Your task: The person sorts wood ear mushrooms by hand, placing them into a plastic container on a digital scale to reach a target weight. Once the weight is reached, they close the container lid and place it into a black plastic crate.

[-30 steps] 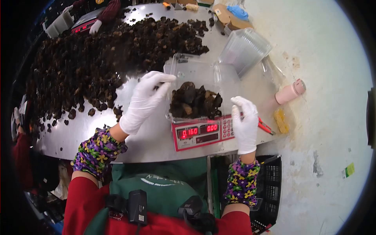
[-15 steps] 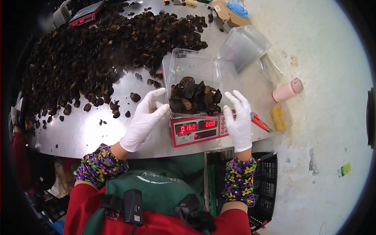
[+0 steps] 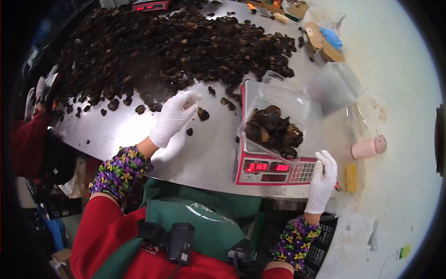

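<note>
A clear plastic box (image 3: 260, 148) holds dark, crinkled fungus pieces (image 3: 273, 128) and rests at a slant on a red and white scale (image 3: 246, 173). Red digits on its display read about 0.169. My left hand (image 3: 177, 116), in a white glove, is over the metal table left of the scale, near a few loose pieces; its fingers are bent together, and whether they hold anything is hidden. Beside the keypad at the scale's right is my gloved right hand (image 3: 322, 181), fingers upward and pressed together, with nothing seen in it.
A large heap of dark fungus (image 3: 162, 51) covers the back of the metal table (image 3: 204, 160). Stacked clear boxes (image 3: 334, 88), a pink bottle (image 3: 369, 147) and a yellow sponge (image 3: 351, 178) lie right. Another person's gloved hands (image 3: 40, 90) show far left, near a second scale (image 3: 151, 5).
My view has swung left, so the scene sits further right. My left hand has moved away from the box, leftward. The box is now more slanted, and the reading rose from 0.160 to about 0.169.
</note>
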